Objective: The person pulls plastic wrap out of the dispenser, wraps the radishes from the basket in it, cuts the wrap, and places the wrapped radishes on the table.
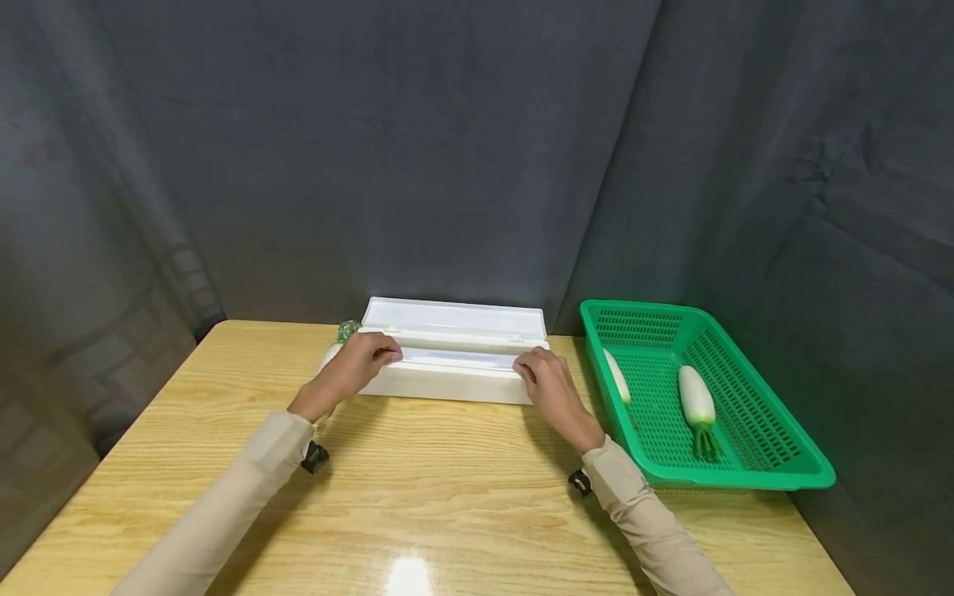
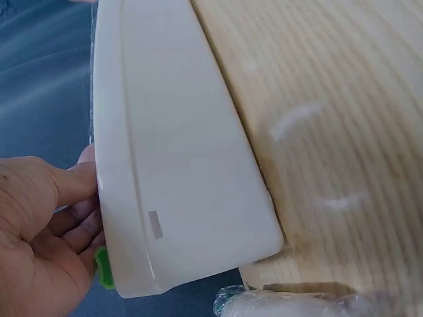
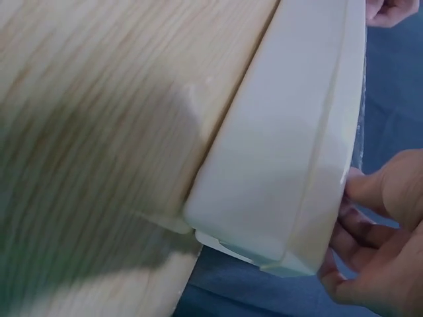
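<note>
A long white cling film dispenser lies across the table with its lid raised at the back. Clear cling film shows along its opening, and a strip of it peeks past the box edge in both wrist views. At the left end, my left hand pinches the film's edge between thumb and fingers. My right hand pinches it likewise at the right end. The fingertips are partly hidden behind the box in the wrist views. A small green tab sits by the left fingers.
A film-wrapped white radish with green tops lies beside the box's left end, mostly behind my left hand in the head view. To the right stands a green basket holding a white radish and another radish. Dark curtain hangs behind the table.
</note>
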A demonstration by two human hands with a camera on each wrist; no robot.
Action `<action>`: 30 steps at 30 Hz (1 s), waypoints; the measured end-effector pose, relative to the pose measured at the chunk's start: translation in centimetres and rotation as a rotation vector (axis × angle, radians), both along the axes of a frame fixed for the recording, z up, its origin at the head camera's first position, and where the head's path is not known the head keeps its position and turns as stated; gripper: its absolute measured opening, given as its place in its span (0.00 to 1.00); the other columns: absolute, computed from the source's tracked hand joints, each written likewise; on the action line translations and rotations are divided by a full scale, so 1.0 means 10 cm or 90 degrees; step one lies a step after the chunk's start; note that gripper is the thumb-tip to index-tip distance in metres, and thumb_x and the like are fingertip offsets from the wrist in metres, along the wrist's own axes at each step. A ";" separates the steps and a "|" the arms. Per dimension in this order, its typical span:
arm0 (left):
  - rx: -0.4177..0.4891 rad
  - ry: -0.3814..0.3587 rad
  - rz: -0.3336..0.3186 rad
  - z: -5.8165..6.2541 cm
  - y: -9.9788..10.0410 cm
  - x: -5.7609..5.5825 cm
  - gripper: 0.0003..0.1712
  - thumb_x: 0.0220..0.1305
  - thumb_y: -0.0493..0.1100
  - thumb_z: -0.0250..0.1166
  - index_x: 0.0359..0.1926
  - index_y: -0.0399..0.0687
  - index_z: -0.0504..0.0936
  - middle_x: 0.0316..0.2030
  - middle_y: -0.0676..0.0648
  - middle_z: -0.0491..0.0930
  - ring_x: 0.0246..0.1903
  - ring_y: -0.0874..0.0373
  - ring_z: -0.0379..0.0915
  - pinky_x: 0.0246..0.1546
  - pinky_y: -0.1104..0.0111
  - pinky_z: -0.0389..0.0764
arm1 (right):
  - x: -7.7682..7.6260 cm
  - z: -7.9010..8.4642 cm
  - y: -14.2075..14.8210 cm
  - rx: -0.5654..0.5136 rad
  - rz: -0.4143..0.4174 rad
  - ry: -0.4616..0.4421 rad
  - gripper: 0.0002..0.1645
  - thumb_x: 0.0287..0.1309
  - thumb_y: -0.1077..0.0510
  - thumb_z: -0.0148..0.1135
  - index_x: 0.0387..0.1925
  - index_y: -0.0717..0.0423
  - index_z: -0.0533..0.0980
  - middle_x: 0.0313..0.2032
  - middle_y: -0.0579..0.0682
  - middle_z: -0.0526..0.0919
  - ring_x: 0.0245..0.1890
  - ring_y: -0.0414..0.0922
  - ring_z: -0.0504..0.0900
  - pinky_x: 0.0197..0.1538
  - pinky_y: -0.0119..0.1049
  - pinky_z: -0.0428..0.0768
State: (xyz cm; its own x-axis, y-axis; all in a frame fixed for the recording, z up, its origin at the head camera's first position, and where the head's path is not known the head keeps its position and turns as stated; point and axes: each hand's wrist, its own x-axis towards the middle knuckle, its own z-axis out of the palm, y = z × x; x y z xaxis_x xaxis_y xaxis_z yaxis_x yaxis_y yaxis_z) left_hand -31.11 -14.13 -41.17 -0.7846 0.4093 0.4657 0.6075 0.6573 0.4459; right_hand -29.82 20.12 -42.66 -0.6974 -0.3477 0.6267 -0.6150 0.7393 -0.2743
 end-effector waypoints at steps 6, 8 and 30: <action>0.009 0.018 0.016 -0.03 0.00 0.01 0.05 0.69 0.32 0.68 0.39 0.34 0.90 0.34 0.41 0.88 0.35 0.50 0.85 0.40 0.55 0.86 | 0.02 -0.06 0.00 -0.027 -0.007 0.008 0.04 0.64 0.70 0.69 0.31 0.65 0.84 0.30 0.57 0.84 0.32 0.53 0.84 0.38 0.49 0.84; 0.006 0.037 0.029 -0.05 0.00 0.03 0.05 0.70 0.33 0.68 0.40 0.35 0.90 0.35 0.41 0.88 0.35 0.48 0.85 0.40 0.54 0.86 | 0.03 -0.07 -0.01 -0.038 -0.015 -0.003 0.03 0.64 0.70 0.69 0.32 0.65 0.84 0.32 0.57 0.87 0.34 0.54 0.86 0.40 0.49 0.85; 0.056 0.269 0.015 -0.07 -0.01 0.17 0.05 0.63 0.27 0.71 0.38 0.38 0.87 0.32 0.46 0.85 0.30 0.53 0.83 0.30 0.59 0.84 | 0.17 0.00 0.06 -0.119 0.061 0.040 0.03 0.66 0.73 0.65 0.38 0.68 0.84 0.35 0.59 0.88 0.36 0.53 0.88 0.38 0.47 0.86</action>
State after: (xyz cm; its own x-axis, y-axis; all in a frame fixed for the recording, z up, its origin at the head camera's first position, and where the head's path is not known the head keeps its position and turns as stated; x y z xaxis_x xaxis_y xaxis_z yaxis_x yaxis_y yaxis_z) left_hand -29.41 -14.23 -41.88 -0.5258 0.3379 0.7806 0.7343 0.6435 0.2161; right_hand -28.13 20.70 -42.67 -0.6241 -0.2846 0.7277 -0.7005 0.6164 -0.3597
